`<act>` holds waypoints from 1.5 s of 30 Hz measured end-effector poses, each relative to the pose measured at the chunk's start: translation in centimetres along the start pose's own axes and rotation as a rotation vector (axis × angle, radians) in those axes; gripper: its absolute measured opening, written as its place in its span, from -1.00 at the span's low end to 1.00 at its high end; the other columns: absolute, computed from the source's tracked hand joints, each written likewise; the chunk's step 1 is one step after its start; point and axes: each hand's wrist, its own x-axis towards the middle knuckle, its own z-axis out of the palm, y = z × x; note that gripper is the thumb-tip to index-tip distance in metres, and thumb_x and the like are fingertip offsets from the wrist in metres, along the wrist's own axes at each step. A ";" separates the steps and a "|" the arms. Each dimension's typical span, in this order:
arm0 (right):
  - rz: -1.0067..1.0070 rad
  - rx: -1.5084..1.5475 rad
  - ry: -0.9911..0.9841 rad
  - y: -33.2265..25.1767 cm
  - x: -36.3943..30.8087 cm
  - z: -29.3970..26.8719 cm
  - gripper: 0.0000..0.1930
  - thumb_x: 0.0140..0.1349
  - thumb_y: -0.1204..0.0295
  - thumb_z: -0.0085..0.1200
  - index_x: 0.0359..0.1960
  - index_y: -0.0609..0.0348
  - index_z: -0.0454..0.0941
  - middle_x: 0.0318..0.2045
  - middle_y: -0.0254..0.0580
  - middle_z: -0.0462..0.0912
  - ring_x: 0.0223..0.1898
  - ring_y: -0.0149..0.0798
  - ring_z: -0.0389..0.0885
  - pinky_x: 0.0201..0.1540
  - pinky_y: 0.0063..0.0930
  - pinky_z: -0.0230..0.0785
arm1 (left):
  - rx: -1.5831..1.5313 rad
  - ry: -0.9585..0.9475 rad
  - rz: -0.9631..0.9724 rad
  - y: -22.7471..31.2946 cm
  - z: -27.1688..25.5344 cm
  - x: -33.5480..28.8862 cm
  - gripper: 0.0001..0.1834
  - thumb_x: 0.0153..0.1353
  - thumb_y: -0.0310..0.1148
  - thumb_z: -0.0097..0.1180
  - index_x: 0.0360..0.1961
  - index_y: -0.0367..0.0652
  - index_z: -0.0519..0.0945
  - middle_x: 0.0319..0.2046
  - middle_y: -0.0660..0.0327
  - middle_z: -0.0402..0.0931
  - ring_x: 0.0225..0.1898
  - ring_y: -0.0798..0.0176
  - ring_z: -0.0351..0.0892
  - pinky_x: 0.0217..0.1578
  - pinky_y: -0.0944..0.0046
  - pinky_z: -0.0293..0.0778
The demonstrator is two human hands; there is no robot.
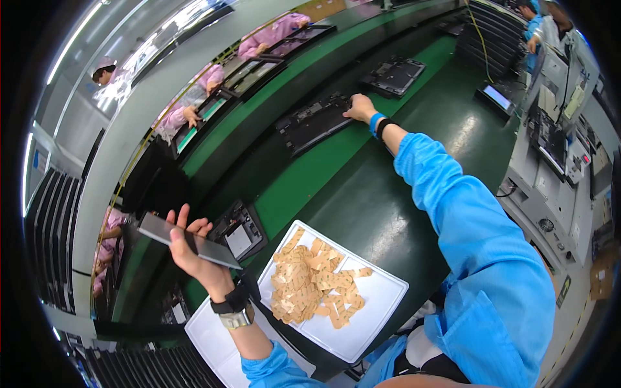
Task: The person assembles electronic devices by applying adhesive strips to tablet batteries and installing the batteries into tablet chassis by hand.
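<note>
Held up in the left hand (187, 249), just left of the white tray (375, 304): a thin flat dark panel (189, 240), rectangular, grey glossy face, fingers (183, 216) curled shut around its middle. Stretched far beyond the tray, the right hand (359, 107), fingers spread flat and resting on the edge of a black open-backed unit (314, 123) on the green bench (304, 174). Heaped in the tray, tan stickers (310, 279).

White tray (381, 291) of tan stickers (310, 278); pink-clad workers (272, 32) across the green conveyor (304, 174).
</note>
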 end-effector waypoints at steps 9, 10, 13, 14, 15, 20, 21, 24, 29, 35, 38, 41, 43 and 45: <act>-0.339 0.114 -0.105 -5.9 -11.4 0.5 -0.28 -0.03 0.14 0.54 0.13 0.32 0.61 -0.03 0.12 0.70 0.11 0.11 0.62 0.20 -0.15 0.45 | 0.250 -0.145 -0.032 -1.1 1.2 -1.0 -0.39 0.45 -0.21 0.15 0.39 -0.30 0.30 0.14 -0.11 0.59 -0.15 0.24 0.67 -0.11 0.28 0.61; -0.344 0.126 -0.129 -6.3 -12.6 0.1 -0.26 -0.03 0.12 0.54 0.14 0.31 0.59 -0.05 0.11 0.69 0.10 0.11 0.60 0.19 -0.15 0.45 | 0.294 -0.170 -0.033 -1.4 1.5 -1.1 -0.37 0.43 -0.24 0.18 0.39 -0.30 0.29 0.13 -0.09 0.59 -0.14 0.25 0.67 -0.10 0.29 0.60; -0.419 0.005 -0.123 -9.0 -15.6 -1.1 -0.34 0.07 0.09 0.47 0.10 0.32 0.59 -0.02 0.19 0.63 0.12 0.17 0.57 0.22 -0.08 0.42 | 0.456 -0.280 -0.039 -2.7 1.8 -1.1 -0.27 0.26 -0.37 0.36 0.38 -0.30 0.30 0.12 0.04 0.59 -0.06 0.34 0.61 0.00 0.31 0.52; -0.467 -0.106 -0.032 -10.1 -16.7 -1.7 -0.37 0.12 0.08 0.43 0.09 0.30 0.60 -0.03 0.17 0.63 0.11 0.16 0.58 0.19 -0.06 0.43 | 0.544 -0.320 -0.023 -3.1 1.9 -1.2 -0.23 0.21 -0.38 0.42 0.37 -0.31 0.30 0.12 0.07 0.58 -0.02 0.34 0.59 0.05 0.30 0.50; -0.575 0.081 0.051 -11.2 -17.5 -2.8 -0.46 0.26 0.06 0.31 0.09 0.25 0.61 -0.04 0.12 0.62 0.09 0.13 0.58 0.14 -0.07 0.44 | 0.614 -0.362 0.015 -3.1 2.8 -1.3 -0.14 0.08 -0.34 0.53 0.34 -0.33 0.32 0.12 0.10 0.54 0.07 0.29 0.54 0.16 0.26 0.43; -0.630 0.995 -0.486 -18.5 -21.7 -10.7 -0.63 0.41 0.39 0.15 0.17 0.32 0.57 -0.24 -0.06 0.75 -0.23 -0.27 0.75 -0.17 -0.38 0.57 | 0.845 -0.563 0.059 -3.2 8.2 -1.7 0.02 -0.16 -0.19 0.64 0.31 -0.30 0.36 0.10 -0.02 0.53 0.15 0.14 0.52 0.24 0.19 0.39; -0.712 0.906 -0.379 -18.4 -21.8 -10.7 -0.63 0.36 0.46 0.19 0.16 0.34 0.57 -0.27 -0.06 0.74 -0.28 -0.29 0.74 -0.20 -0.40 0.57 | 0.924 -0.600 0.111 -4.0 8.9 -1.6 0.06 -0.20 -0.16 0.65 0.32 -0.27 0.36 0.14 -0.07 0.51 0.19 0.06 0.51 0.24 0.11 0.41; -0.760 0.754 -0.191 -17.3 -20.7 -11.1 -0.57 0.20 0.63 0.28 0.14 0.33 0.58 -0.37 -0.04 0.72 -0.44 -0.31 0.69 -0.33 -0.43 0.53 | 1.039 -0.670 0.450 -5.7 10.7 -1.0 0.20 -0.25 -0.10 0.66 0.43 -0.22 0.28 0.31 -0.08 0.40 0.35 -0.11 0.34 0.41 -0.09 0.13; -0.562 0.584 0.078 -13.8 -16.3 -12.7 -0.63 0.12 0.59 0.30 0.01 0.21 0.65 -0.43 0.02 0.71 -0.38 0.06 0.71 -0.30 -0.18 0.53 | 1.198 -0.604 0.507 -11.0 9.6 0.8 0.01 0.10 -0.02 0.49 0.42 -0.35 0.27 0.44 -0.22 0.24 0.45 -0.26 0.19 0.43 -0.15 0.14; -0.352 0.191 0.186 -7.7 -11.6 -7.9 -0.66 0.15 0.57 0.29 -0.01 0.26 0.57 -0.30 0.21 0.72 -0.13 0.27 0.71 -0.05 0.03 0.58 | 1.245 -0.974 0.112 -18.2 8.9 -2.5 -0.41 0.33 -0.16 0.28 0.26 -0.26 0.46 0.24 -0.20 0.48 0.27 -0.21 0.47 0.27 -0.05 0.40; -0.377 0.222 0.102 -8.1 -11.9 -6.2 -0.66 0.17 0.61 0.25 0.00 0.25 0.55 -0.21 0.21 0.73 -0.07 0.28 0.69 0.00 0.03 0.57 | 1.050 -0.890 0.007 -17.0 9.9 -2.8 -0.45 0.23 -0.44 0.35 0.21 -0.24 0.43 0.05 -0.04 0.63 0.03 -0.04 0.64 0.08 0.05 0.55; -0.474 0.385 0.054 -8.4 -12.3 -3.4 -0.68 0.16 0.60 0.28 -0.03 0.17 0.59 -0.15 0.09 0.75 -0.07 0.20 0.72 -0.02 -0.04 0.58 | 0.870 -0.778 -0.088 -16.9 10.3 -2.4 -0.36 0.14 -0.65 0.36 0.24 -0.22 0.39 -0.09 0.08 0.69 -0.21 0.24 0.67 -0.14 0.25 0.61; -0.512 0.442 -0.033 -10.2 -13.2 -2.3 -0.69 0.15 0.58 0.30 -0.05 0.17 0.62 -0.18 0.12 0.75 -0.08 0.19 0.72 -0.02 -0.05 0.59 | 0.787 -0.734 -0.179 -17.4 9.2 -1.7 -0.25 0.11 -0.73 0.35 0.34 -0.19 0.36 -0.10 0.14 0.70 -0.30 0.47 0.62 -0.22 0.40 0.60; -0.550 0.478 -0.100 -11.9 -14.5 -1.4 -0.70 0.14 0.57 0.33 -0.07 0.19 0.65 -0.21 0.16 0.75 -0.07 0.21 0.72 -0.02 -0.04 0.58 | 0.570 -0.712 -0.293 -17.8 8.1 -1.3 -0.27 0.15 -0.75 0.31 0.35 -0.22 0.35 -0.05 0.12 0.68 -0.24 0.45 0.64 -0.14 0.42 0.62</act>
